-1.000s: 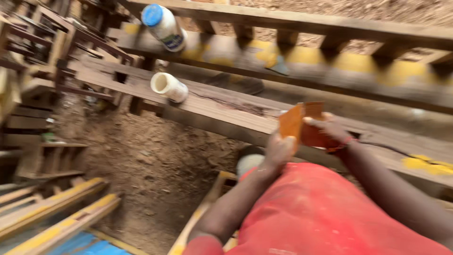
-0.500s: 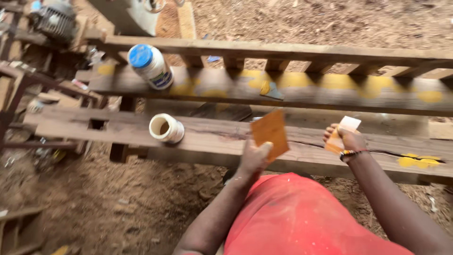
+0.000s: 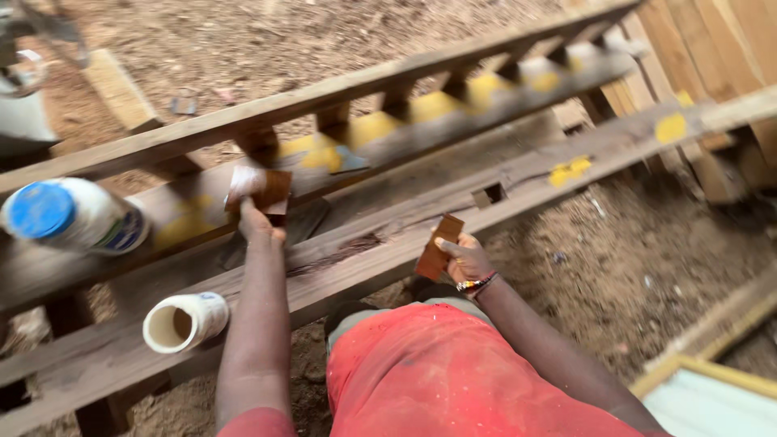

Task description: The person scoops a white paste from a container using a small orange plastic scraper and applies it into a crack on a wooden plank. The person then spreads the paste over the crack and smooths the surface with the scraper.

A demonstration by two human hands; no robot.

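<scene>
Two hands out in front of me, each closed on a brown sheet. My left hand (image 3: pixel 257 222) is stretched forward, fingers pinched on a piece of brown sandpaper (image 3: pixel 261 188), pale on its turned-up side, held over the middle rail of the wooden frame (image 3: pixel 388 243). My right hand (image 3: pixel 465 257) sits closer in, fingers curled around a smaller folded piece of sandpaper (image 3: pixel 437 247), right at the edge of the nearest plank (image 3: pixel 340 279); a beaded band shows at that wrist.

Moving outward, the frame is long rough timber running diagonally, rails joined by short cross blocks, grey and weathered with a dark crack along the near plank and a small square notch cut in it. Yellow patches (image 3: pixel 571 171) dot the rails in several spots. Left of my forearm, an open white container (image 3: pixel 184 321) lies on its side on the near plank, mouth toward me. Further left and up, a white bottle with a blue cap (image 3: pixel 73 214) lies on the middle rail, blurred.

Beneath everything, the ground is bare reddish dirt (image 3: pixel 615 251) strewn with sawdust and scraps. Upright planks (image 3: pixel 728 40) lean at the top right, and a yellow-edged pale board (image 3: pixel 712 396) shows at the bottom right corner.
</scene>
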